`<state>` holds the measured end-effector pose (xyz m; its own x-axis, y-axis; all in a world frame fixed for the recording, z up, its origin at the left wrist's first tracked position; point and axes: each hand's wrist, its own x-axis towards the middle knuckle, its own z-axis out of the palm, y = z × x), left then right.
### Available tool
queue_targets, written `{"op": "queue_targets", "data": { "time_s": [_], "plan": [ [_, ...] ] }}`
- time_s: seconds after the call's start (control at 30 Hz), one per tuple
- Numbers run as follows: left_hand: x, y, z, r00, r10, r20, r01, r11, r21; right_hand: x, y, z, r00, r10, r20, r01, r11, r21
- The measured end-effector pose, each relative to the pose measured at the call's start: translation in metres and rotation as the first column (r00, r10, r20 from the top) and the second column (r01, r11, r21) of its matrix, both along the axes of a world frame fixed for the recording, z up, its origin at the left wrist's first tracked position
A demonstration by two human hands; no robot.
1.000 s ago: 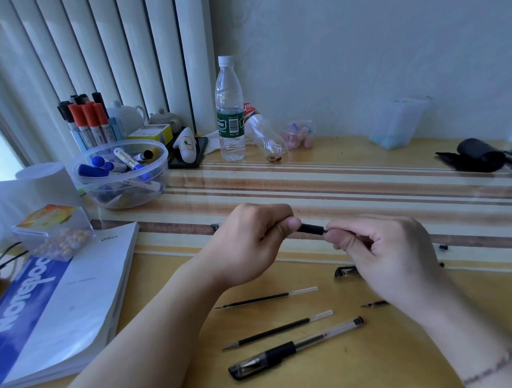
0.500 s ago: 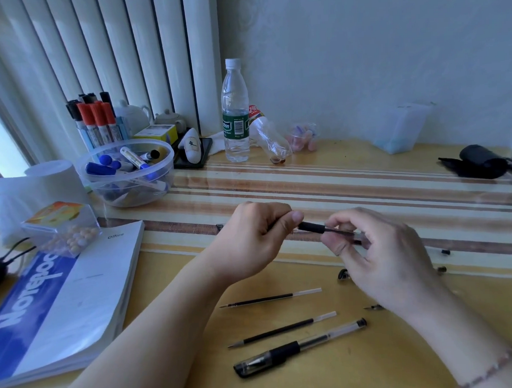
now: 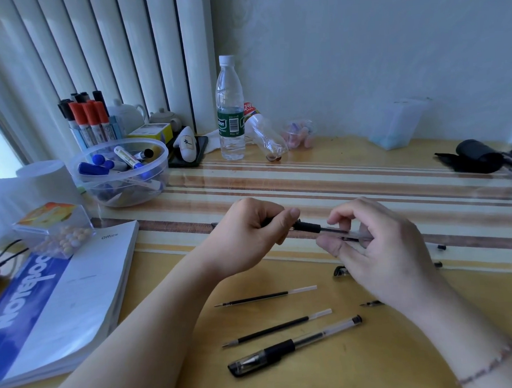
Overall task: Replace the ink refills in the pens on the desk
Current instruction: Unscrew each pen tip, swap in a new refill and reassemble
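Note:
I hold one clear gel pen (image 3: 316, 228) level above the desk. My left hand (image 3: 251, 235) grips its black front end in a fist. My right hand (image 3: 379, 246) pinches the clear barrel between thumb and fingertips. Two loose black ink refills lie on the desk below: one refill (image 3: 266, 296) nearer my hands, a second refill (image 3: 278, 328) under it. A whole capped gel pen (image 3: 292, 346) lies nearest to me. A small pen tip (image 3: 371, 303) and a black cap (image 3: 340, 271) peek out beside my right hand.
A thick notebook (image 3: 46, 299) lies at the left. Behind it stand a clear bowl of markers (image 3: 120, 171), a marker holder (image 3: 91, 122), a water bottle (image 3: 229, 109) and a tipped clear bottle (image 3: 265, 137). A black pouch (image 3: 475, 160) sits far right.
My hands have drawn apart, so more of the pen shows between them. My right hand has slid along the barrel and opened from a fist to a fingertip pinch.

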<state>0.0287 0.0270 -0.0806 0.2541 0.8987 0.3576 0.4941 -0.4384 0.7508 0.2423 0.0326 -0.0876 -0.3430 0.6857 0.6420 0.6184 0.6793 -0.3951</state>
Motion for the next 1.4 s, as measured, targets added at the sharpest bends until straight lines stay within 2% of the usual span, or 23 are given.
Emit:
{"op": "queue_targets", "data": {
  "time_s": [0.1,0.23,0.53,0.63,0.7,0.77,0.83,0.9,1.0,1.07,1.13,1.2,1.27,1.33,1.4],
  "plan": [
    [-0.001,0.0,0.001,1.0,0.0,-0.005,0.0,1.0,-0.008,0.001,0.001,0.0,0.999,0.042,0.032,-0.042,0.999,-0.002],
    [-0.001,-0.002,0.002,1.0,-0.025,0.009,0.025,0.999,-0.045,-0.001,0.001,0.002,0.999,0.04,-0.025,-0.038,0.997,0.062],
    [-0.016,0.001,0.01,0.99,0.038,0.139,-0.027,0.997,-0.077,0.005,0.002,0.008,0.999,-0.02,-0.044,0.019,1.0,-0.016],
    [-0.03,0.001,0.017,0.981,0.076,0.18,-0.06,0.994,-0.094,0.016,0.009,0.009,0.992,-0.122,0.027,0.123,0.992,-0.023],
    [-0.042,0.001,0.02,0.956,0.116,0.269,-0.09,0.99,-0.107,0.027,0.017,0.01,0.969,-0.242,0.057,0.245,0.968,-0.047],
    [-0.049,0.002,0.02,0.938,0.128,0.322,-0.101,0.99,-0.099,0.035,0.019,0.013,0.953,-0.302,-0.027,0.297,0.948,-0.112],
    [-0.045,0.002,0.019,0.948,0.096,0.304,-0.07,0.993,-0.095,0.031,0.014,0.018,0.954,-0.203,-0.22,0.162,0.968,-0.191],
    [-0.036,0.003,0.017,0.961,0.049,0.274,-0.024,0.995,-0.093,0.021,0.004,0.019,0.955,-0.047,-0.292,-0.028,0.969,-0.247],
    [-0.028,0.003,0.014,0.973,-0.012,0.229,0.036,0.995,-0.098,0.012,-0.001,0.011,0.981,0.051,-0.186,-0.106,0.948,-0.301],
    [-0.028,0.002,0.015,0.981,0.001,0.192,0.02,0.994,-0.111,0.015,0.002,0.007,0.996,0.022,-0.087,-0.044,0.965,-0.26],
    [-0.032,0.002,0.017,0.979,0.099,0.177,-0.086,0.993,-0.083,0.015,0.002,0.01,0.999,-0.032,-0.04,0.023,0.976,-0.217],
    [-0.039,0.005,0.017,0.936,0.254,0.245,-0.254,0.967,-0.031,0.011,0.0,0.013,0.999,-0.043,0.005,0.044,0.978,-0.205],
    [-0.042,0.007,0.017,0.862,0.343,0.373,-0.364,0.931,-0.014,0.002,-0.005,0.01,0.993,0.003,0.116,0.024,0.973,-0.228],
    [-0.042,0.008,0.018,0.841,0.344,0.419,-0.373,0.928,-0.012,-0.009,-0.012,0.004,0.965,0.068,0.254,-0.003,0.969,-0.246],
    [-0.039,0.008,0.018,0.863,0.311,0.398,-0.336,0.942,-0.006,-0.019,-0.016,-0.001,0.929,0.099,0.357,-0.011,0.97,-0.241]
  ]
}}
